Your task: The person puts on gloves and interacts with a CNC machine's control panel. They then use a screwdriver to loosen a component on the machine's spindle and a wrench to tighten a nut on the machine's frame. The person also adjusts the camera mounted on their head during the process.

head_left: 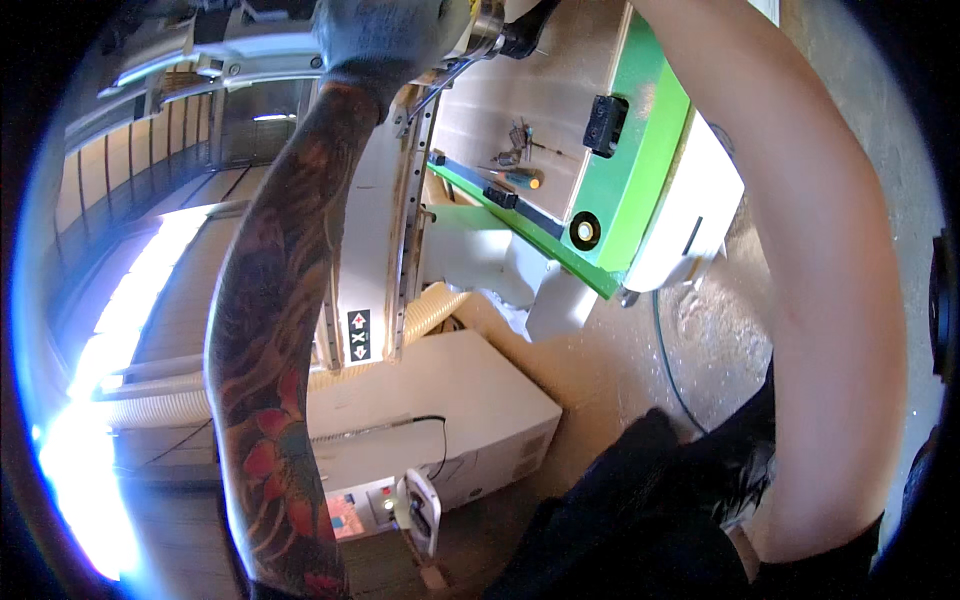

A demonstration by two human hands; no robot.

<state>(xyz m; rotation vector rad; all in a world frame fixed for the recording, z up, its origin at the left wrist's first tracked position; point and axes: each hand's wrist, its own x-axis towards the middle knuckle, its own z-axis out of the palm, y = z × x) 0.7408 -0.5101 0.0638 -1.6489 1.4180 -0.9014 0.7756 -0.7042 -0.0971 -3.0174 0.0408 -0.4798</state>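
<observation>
My left hand [385, 38], in a grey glove, reaches up to the top edge, beside a shiny metal cylinder [484, 28] on the machine. Its fingers are hidden, so its grip does not show. My bare right forearm [820, 240] rises along the right side and leaves past the upper edge. A dark shape [525, 32] touches the cylinder's right side; whether it is my right hand's glove I cannot make out. Below, on the machine bed [500, 95], lie a screwdriver [522, 180] with a yellow and teal handle and several small metal tool pieces [514, 148].
The bed has a green frame [642, 130] with a black block [605, 125] on it. A white upright [368, 240] with rails stands left of the bed. Below are a white cabinet [470, 400] and a ribbed hose [432, 308]. A thin cable [665, 350] crosses the dusty floor.
</observation>
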